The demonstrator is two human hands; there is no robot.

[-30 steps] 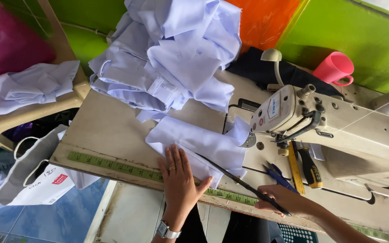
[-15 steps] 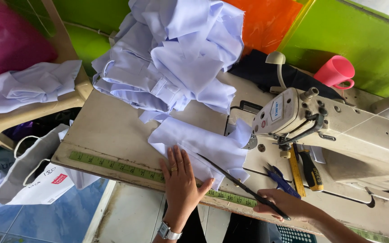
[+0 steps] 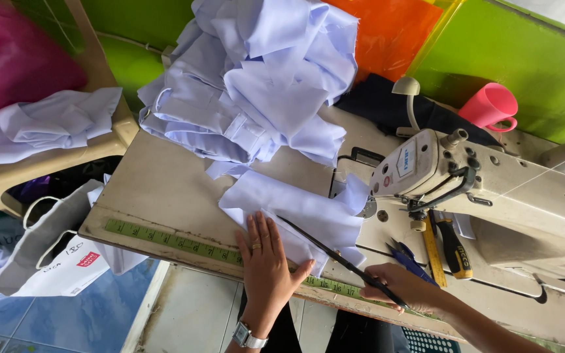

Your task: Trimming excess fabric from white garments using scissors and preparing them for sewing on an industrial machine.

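My left hand (image 3: 266, 268) lies flat, fingers spread, on the near edge of a pale lilac fabric piece (image 3: 295, 206) spread on the sewing table. A ring and a wristwatch show on that hand and wrist. My right hand (image 3: 400, 287) grips the handle end of long dark scissors (image 3: 335, 255), whose thin blades slant up and left over the fabric. The fabric's far corner reaches under the head of the cream sewing machine (image 3: 492, 189).
A big heap of lilac garments (image 3: 256, 85) covers the table's far left. A green tape measure (image 3: 171, 240) runs along the front edge. Small blue snips (image 3: 405, 256), a yellow ruler and a screwdriver (image 3: 454, 243) lie under the machine. A pink cup (image 3: 488, 104) stands behind; a white bag (image 3: 53, 258) sits on the floor.
My left hand has slid a little right along the fabric edge. The right hand with the scissors has kept its place; the view has shifted slightly.
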